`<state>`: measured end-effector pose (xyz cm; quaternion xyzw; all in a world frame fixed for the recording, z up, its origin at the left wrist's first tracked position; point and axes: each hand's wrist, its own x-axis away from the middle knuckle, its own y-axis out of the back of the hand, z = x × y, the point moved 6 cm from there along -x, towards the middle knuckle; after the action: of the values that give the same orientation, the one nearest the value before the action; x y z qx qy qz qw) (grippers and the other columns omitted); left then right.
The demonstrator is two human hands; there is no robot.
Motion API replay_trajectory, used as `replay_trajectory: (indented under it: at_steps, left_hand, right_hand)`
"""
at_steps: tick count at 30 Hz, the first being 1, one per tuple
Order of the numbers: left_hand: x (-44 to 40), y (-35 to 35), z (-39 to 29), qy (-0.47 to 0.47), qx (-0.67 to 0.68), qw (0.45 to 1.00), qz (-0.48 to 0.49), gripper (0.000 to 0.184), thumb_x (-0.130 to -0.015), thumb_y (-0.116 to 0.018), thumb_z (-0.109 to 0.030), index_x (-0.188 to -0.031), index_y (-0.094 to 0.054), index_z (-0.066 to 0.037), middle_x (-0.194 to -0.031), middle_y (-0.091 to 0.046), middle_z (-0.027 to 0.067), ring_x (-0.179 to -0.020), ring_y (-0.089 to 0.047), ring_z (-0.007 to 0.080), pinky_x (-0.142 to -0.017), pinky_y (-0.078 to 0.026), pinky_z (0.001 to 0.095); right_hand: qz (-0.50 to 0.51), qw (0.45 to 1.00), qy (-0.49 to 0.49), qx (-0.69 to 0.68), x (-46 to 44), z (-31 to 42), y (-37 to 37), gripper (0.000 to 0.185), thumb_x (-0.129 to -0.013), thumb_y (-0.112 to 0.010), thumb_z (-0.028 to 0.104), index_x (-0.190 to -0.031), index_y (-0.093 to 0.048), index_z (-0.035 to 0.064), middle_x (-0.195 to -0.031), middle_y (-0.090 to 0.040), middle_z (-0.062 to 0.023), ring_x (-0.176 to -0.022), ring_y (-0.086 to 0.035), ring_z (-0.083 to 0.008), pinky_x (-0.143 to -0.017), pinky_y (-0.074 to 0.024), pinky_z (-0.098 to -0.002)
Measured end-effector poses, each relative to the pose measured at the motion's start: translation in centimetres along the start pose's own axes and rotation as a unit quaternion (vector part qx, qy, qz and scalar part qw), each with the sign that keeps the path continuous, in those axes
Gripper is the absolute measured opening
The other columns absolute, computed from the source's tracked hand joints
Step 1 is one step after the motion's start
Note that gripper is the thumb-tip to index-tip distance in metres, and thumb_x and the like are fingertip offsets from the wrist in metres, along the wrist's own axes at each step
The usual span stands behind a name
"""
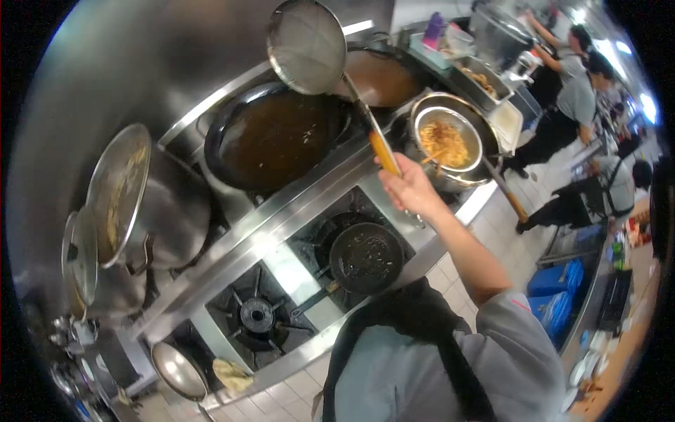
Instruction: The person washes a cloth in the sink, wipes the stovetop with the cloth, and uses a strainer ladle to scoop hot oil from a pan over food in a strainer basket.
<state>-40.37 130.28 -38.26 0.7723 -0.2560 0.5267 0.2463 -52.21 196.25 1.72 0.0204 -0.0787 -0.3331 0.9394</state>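
My right hand (409,188) is closed around the yellow handle of a round mesh skimmer (307,46). The skimmer's bowl is raised above the back of the range, over the edges of two woks of brown oil. The nearer wok (274,141) has a few pale bits floating in it; the farther wok (383,77) lies partly behind the skimmer. Just right of my hand, a strainer of browned fried food (444,139) rests in a metal pot (422,111). My left hand is out of view.
A black frying pan (367,258) sits on a front burner, beside a bare burner (257,314). Large stock pots (172,211) stand at the left. Another long-handled tool (508,193) juts out past the metal pot. Several people (576,105) work along the aisle at right.
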Motion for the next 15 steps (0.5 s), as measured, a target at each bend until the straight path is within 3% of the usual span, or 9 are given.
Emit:
replay_trajectory:
  at_steps: [2,3,5,6,7,9,11,15]
  left_hand:
    - [1.3,-0.2,3.4,0.018,0.028,0.999,-0.004,0.014,-0.094,-0.060,-0.029,-0.100,-0.062,-0.016,-0.079,-0.051,-0.0029,-0.076,-0.055,0.0099,-0.064,-0.042,0.0333]
    - [1.7,-0.4,4.8,0.026,0.038,0.999,-0.005,0.014,-0.094,-0.060,-0.029,-0.101,-0.062,-0.016,-0.079,-0.051,-0.0029,-0.076,-0.055,0.0099,-0.065,-0.042,0.0334]
    - [2.1,-0.6,6.5,0.046,0.059,0.997,-0.008,0.014,-0.094,-0.060,-0.029,-0.101,-0.062,-0.016,-0.079,-0.051,-0.0030,-0.076,-0.055,0.0098,-0.065,-0.042,0.0334]
    - [2.2,-0.6,7.1,0.056,0.069,0.996,-0.009,0.015,-0.094,-0.060,-0.029,-0.101,-0.062,-0.016,-0.079,-0.051,-0.0030,-0.077,-0.055,0.0098,-0.065,-0.042,0.0334]
    - [2.3,-0.6,7.2,0.066,0.076,0.995,-0.010,0.015,-0.094,-0.060,-0.029,-0.101,-0.062,-0.016,-0.079,-0.051,-0.0030,-0.077,-0.055,0.0098,-0.065,-0.042,0.0334]
    - [2.2,-0.5,8.0,0.087,0.100,0.991,-0.011,0.015,-0.094,-0.060,-0.029,-0.102,-0.062,-0.016,-0.079,-0.051,-0.0030,-0.077,-0.055,0.0098,-0.065,-0.041,0.0335]
    - [2.3,-0.3,8.7,0.105,0.124,0.987,-0.008,0.015,-0.094,-0.060,-0.029,-0.102,-0.062,-0.016,-0.079,-0.051,-0.0031,-0.077,-0.055,0.0098,-0.065,-0.041,0.0335]
    - [4.8,-0.2,6.2,0.132,0.141,0.981,-0.031,0.019,-0.094,-0.060,-0.031,-0.106,-0.062,-0.017,-0.082,-0.052,-0.0047,-0.078,-0.054,0.0088,-0.066,-0.040,0.0328]
  right_hand:
    - [-0.012,0.999,-0.003,0.032,-1.2,-0.1,-0.4,0.036,-0.098,-0.057,0.010,-0.133,-0.052,0.0059,-0.071,-0.053,0.0008,-0.043,-0.045,-0.0055,-0.037,-0.0338,-0.0233]
    - [-0.016,0.996,-0.023,0.080,-1.7,-0.5,-0.2,0.035,-0.096,-0.059,0.014,-0.130,-0.054,0.0042,-0.076,-0.060,-0.0062,-0.054,-0.057,-0.0138,-0.048,-0.0451,-0.0302]
    - [-0.049,0.977,0.052,0.200,-3.1,-0.4,-0.3,0.036,-0.094,-0.060,0.019,-0.125,-0.057,0.0014,-0.084,-0.066,-0.0150,-0.074,-0.065,-0.0242,-0.068,-0.0517,-0.0388]
    - [-0.054,0.973,0.006,0.222,-3.4,-1.1,-0.1,0.039,-0.092,-0.060,0.021,-0.124,-0.058,-0.0001,-0.092,-0.067,-0.0213,-0.089,-0.066,-0.0307,-0.082,-0.0502,-0.0426]
    - [-0.055,0.972,0.022,0.229,-3.9,-1.5,-0.1,0.039,-0.092,-0.060,0.021,-0.126,-0.057,0.0005,-0.091,-0.067,-0.0216,-0.086,-0.067,-0.0305,-0.080,-0.0508,-0.0420]
    - [-0.040,0.980,0.030,0.192,-4.7,-2.4,-0.5,0.035,-0.099,-0.056,0.014,-0.132,-0.052,0.0036,-0.070,-0.052,-0.0009,-0.045,-0.047,-0.0080,-0.040,-0.0379,-0.0259]
    - [-0.038,0.974,0.035,0.222,-4.9,-2.6,-0.9,0.036,-0.099,-0.055,0.015,-0.132,-0.051,0.0024,-0.070,-0.052,-0.0013,-0.045,-0.047,-0.0085,-0.040,-0.0379,-0.0266]
    - [-0.003,0.988,-0.063,0.143,-4.0,-3.0,-2.3,0.034,-0.098,-0.055,0.016,-0.128,-0.051,0.0008,-0.069,-0.050,-0.0010,-0.043,-0.043,-0.0086,-0.039,-0.0350,-0.0264]
